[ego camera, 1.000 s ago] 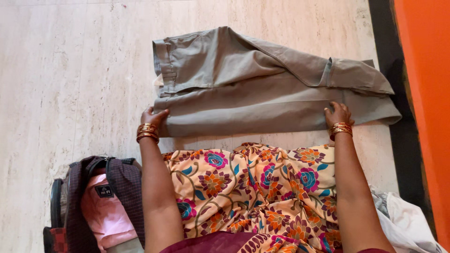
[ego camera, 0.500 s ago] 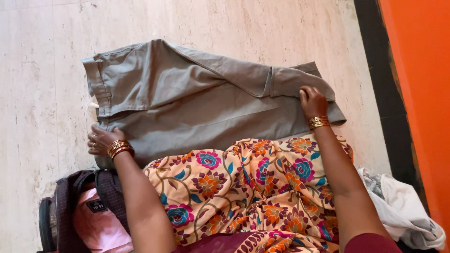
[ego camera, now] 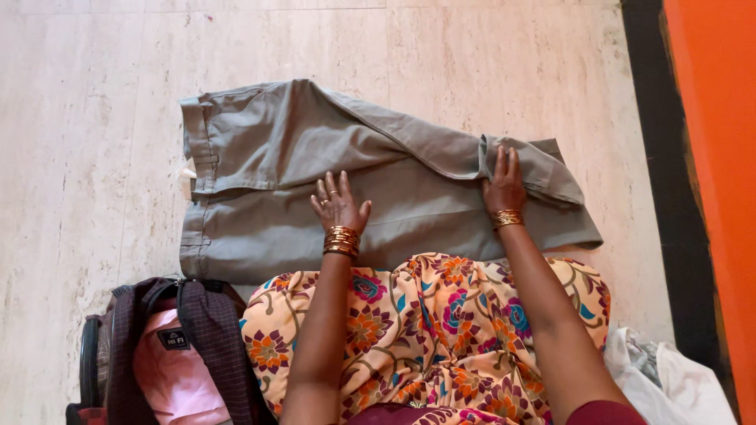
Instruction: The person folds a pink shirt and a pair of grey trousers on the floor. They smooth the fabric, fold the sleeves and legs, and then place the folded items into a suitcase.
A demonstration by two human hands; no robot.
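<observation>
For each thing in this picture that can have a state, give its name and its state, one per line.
Grey trousers: folded, lying flat on the floor.
Left hand: open, palm pressed on the trousers.
Right hand: open, flat on the folded leg end.
Dark checked shirt: crumpled over a pink garment.
White cloth: crumpled.

Both hands lie flat on grey trousers [ego camera: 291,181] spread on the floor [ego camera: 79,118]: left hand [ego camera: 339,206] mid-fabric, right hand [ego camera: 504,185] at the folded leg.

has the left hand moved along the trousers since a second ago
Yes. The left hand has gone from the waistband corner of the grey trousers rightward to their middle, now lying flat, nearer the right hand.
</observation>
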